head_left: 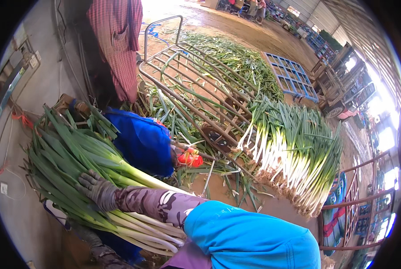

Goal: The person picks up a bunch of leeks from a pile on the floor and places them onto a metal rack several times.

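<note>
A big bundle of long green onions fills the left side, dark leaves toward the left wall and pale stalks toward me. On top of its leaves rests my right hand in a grey glove, fingers apart and lying flat. My right arm wears a camouflage sleeve below a turquoise shirt sleeve. Low on the left, my left hand, also gloved, is beside and partly under the bundle; its fingers are hidden in shadow. Blue cloth lies just beyond the bundle, next to a red-orange plastic piece.
A metal trolley lies beyond, over loose leaves. To its right are stacked green onions with roots toward me. A checked garment hangs far left. Further off are a blue rack, a forklift and people. A rusty frame stands right.
</note>
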A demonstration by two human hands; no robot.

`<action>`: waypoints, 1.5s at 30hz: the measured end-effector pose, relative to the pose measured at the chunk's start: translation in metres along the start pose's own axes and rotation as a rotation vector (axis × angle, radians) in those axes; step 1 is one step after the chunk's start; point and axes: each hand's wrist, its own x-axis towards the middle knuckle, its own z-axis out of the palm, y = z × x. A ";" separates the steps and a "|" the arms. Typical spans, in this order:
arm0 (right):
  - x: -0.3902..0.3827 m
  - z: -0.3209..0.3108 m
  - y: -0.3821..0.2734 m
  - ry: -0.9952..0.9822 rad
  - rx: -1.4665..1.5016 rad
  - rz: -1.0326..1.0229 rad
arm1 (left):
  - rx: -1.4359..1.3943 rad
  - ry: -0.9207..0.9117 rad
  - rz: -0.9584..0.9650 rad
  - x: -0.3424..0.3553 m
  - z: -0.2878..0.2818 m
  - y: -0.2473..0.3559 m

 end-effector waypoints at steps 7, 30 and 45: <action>-0.008 0.025 0.008 0.077 0.053 0.024 | 0.038 -0.114 0.069 -0.014 0.054 0.013; -0.257 -0.159 -0.023 0.201 0.086 0.427 | 0.422 -0.159 0.748 -0.102 0.000 0.047; -0.455 -0.170 -0.097 0.304 0.163 0.633 | 0.239 -1.016 0.997 -0.317 0.073 0.098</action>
